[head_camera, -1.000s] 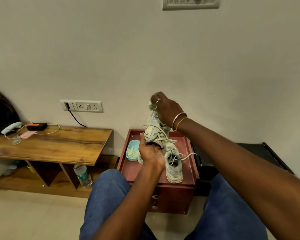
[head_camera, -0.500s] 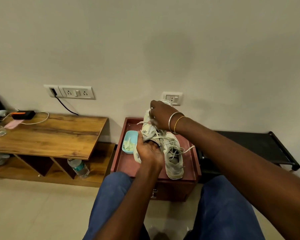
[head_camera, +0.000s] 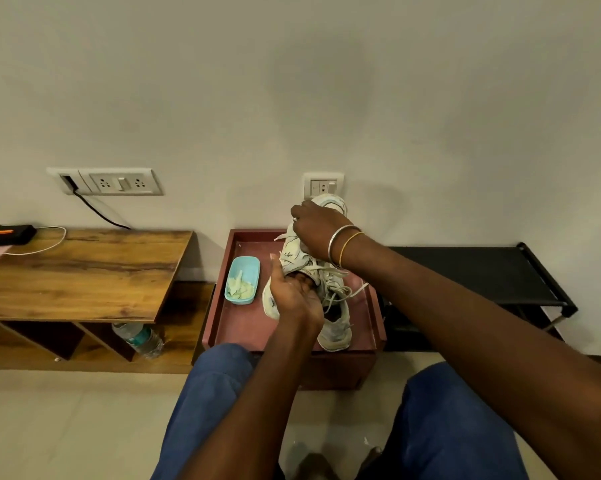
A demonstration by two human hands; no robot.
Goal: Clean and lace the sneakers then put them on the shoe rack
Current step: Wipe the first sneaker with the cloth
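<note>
A: How is the light?
B: Dim, warm and even. The wall (head_camera: 430, 98) reads dull beige, with one faint, soft-edged darker patch high up.
A: And the shadows?
B: Deep shade lies under the desk (head_camera: 84, 271). The pale sneaker (head_camera: 294, 249) is the brightest thing.
A: Sharpness?
B: Fair in the middle, though the right arm (head_camera: 500, 341) near the lens is soft. The wide lens tilts the wall socket (head_camera: 112, 181) and slants the desk's edges.

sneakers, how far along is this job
Nothing looks finished. In hand: the left hand and right hand grip one sneaker above the red cabinet. Still to do: the second sneaker lies there with loose laces, and neither is on the black shoe rack.
</note>
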